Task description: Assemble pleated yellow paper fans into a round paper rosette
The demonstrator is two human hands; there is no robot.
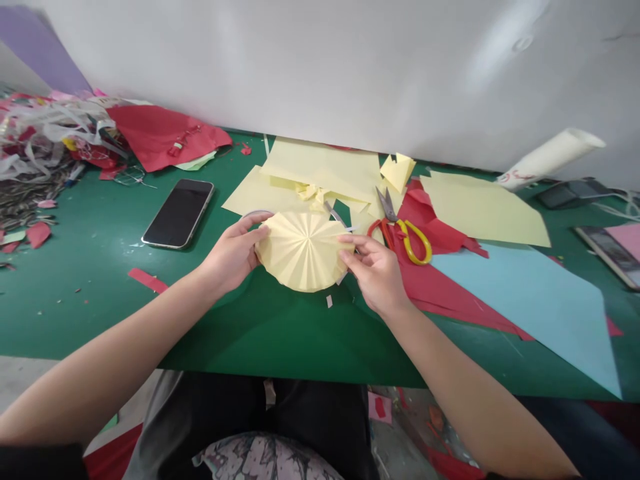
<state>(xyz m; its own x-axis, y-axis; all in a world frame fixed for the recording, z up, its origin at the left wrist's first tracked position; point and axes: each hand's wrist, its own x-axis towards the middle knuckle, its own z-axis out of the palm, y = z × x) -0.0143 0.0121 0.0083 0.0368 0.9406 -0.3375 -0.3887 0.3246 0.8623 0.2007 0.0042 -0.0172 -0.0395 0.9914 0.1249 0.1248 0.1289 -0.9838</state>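
Note:
A round, pleated pale yellow paper disc (306, 257) is held up just above the green table, its creases fanning out from the centre. My left hand (241, 248) pinches its left edge between thumb and fingers. At the opposite edge, my right hand (374, 268) grips the disc with thumb below and fingers above. Behind the disc lie yellow paper sheets (323, 162) and a crumpled yellow scrap (311, 193). Just beyond my right hand rest scissors (416, 241) with red and yellow handles, their blades pointing away from me.
A phone (179, 213) lies on the green table (90, 293) at left. Tangled ribbons and wire (55, 143) and red paper (170, 137) are heaped at the back left. To the right are blue paper (540, 287), a white roll (555, 157) and another phone (611, 253). A wall (310, 67) stands behind.

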